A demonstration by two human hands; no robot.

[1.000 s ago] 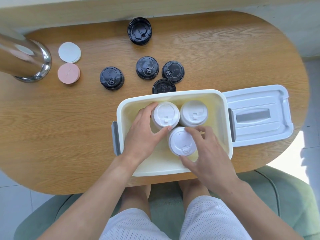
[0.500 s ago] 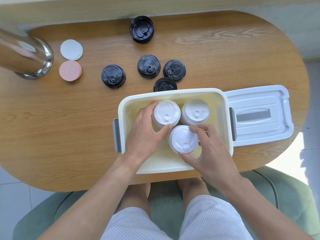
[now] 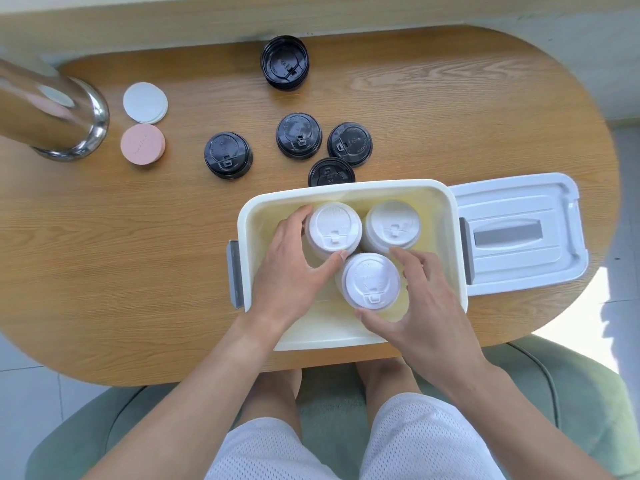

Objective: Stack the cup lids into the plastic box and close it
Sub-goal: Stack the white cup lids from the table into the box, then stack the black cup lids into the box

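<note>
On the wooden counter, the plastic box holds three white lid stacks; left hand grips the rear-left stack, right hand curls around the front stack.

An open white rectangular plastic box sits at the near edge of the oval wooden desk. Its white plastic box cover lies flat just to its right. In the box stand three stacks of white cup lids: far left, far right and near. Five black cup lids lie beyond the box: one against its far wall, three farther, one near the far edge. At far left stand a steel cylinder and two round coasters.
</note>
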